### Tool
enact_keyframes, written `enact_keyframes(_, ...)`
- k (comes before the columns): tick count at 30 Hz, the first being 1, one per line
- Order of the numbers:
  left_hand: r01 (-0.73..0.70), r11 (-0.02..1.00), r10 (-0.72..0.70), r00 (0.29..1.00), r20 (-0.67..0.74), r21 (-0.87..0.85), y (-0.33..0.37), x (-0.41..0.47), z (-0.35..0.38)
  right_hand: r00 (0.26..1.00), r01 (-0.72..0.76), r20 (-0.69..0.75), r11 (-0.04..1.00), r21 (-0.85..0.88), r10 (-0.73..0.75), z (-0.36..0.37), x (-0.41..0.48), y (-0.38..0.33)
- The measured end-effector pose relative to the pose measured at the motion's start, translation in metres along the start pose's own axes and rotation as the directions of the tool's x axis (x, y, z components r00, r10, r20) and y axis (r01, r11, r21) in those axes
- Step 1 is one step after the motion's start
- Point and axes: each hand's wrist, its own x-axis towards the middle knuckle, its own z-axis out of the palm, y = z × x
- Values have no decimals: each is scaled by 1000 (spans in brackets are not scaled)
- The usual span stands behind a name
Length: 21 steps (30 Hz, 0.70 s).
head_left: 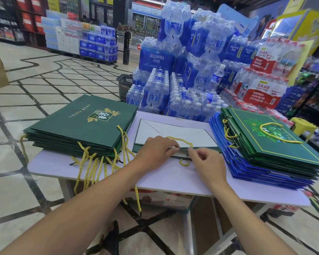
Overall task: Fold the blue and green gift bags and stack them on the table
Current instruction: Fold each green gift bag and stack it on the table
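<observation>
One green bag lies flat under the fingertips, pale inside face up, near rim at the fingers. Left hand: fingers curled, gripping that rim. Right hand: thumb and forefinger pinch the same rim, other fingers curled. Two yellow cord loops, one just beyond the fingers, one just nearer. Two stacks: green stack just left of the fingers, overhanging the table edge; blue-green stack just right. Bare tabletop runs from the fingers to the front edge.
</observation>
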Motion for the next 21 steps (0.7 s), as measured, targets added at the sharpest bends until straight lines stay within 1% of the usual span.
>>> enact_keyframes(2, -2, 1000, 1, 1000, 8, 15, 2, 0, -1, 994, 43, -94, 978, -205, -63, -2, 10, -4)
enact_keyframes(3, -2, 1000, 2, 1000, 11, 25, 2, -1, -1, 993, 37, -95, 953, -301, -69, -2, 18, -6)
enact_keyframes(4, -3, 999, 3, 1000, 17, 41, 2, -1, -1, 997, 18, -57, 924, -383, -43, -3, 26, -8)
enact_keyframes(6, -7, 996, 3, 999, 40, 86, 2, -1, -1, 994, -23, 82, 850, -526, 78, -1, 41, -11)
enact_keyframes(7, -11, 995, 6, 999, 51, 102, 2, -2, -1, 979, -30, 148, 820, -571, 139, 1, 46, -10)
enact_keyframes(8, -18, 994, 12, 998, 59, 109, 2, -2, -1, 966, -28, 193, 813, -582, 171, 3, 51, -9)
enact_keyframes(10, -31, 993, 24, 998, 62, 114, 3, -4, -1, 954, -29, 239, 851, -524, 180, 5, 60, -8)
enact_keyframes(11, -36, 992, 29, 998, 59, 121, 3, -4, -2, 956, -44, 235, 879, -474, 174, 6, 65, -6)
enact_keyframes(13, -38, 989, 30, 998, 58, 142, 4, -4, -3, 969, -96, 178, 921, -377, 174, 6, 75, -3)
enact_keyframes(15, -30, 987, 20, 998, 67, 156, 5, -4, -4, 968, -157, 144, 946, -284, 204, 7, 86, 0)
enact_keyframes(16, -30, 986, 19, 997, 71, 163, 6, -4, -4, 962, -194, 150, 959, -209, 227, 8, 89, 0)
enact_keyframes(17, -35, 984, 23, 997, 69, 175, 7, -5, -3, 950, -247, 173, 964, -97, 260, 10, 93, -1)
enact_keyframes(18, -44, 981, 33, 998, 62, 187, 7, -5, -2, 931, -312, 216, 949, 44, 296, 13, 96, -4)
enact_keyframes(19, -50, 980, 40, 998, 55, 193, 6, -5, -2, 905, -383, 272, 907, 178, 328, 16, 99, -10)
enact_keyframes(20, -53, 980, 44, 998, 50, 193, 6, -6, -2, 875, -446, 332, 852, 274, 352, 18, 102, -18)
enact_keyframes(21, -56, 980, 48, 998, 48, 193, 5, -6, -1, 851, -489, 378, 814, 313, 366, 19, 106, -26)
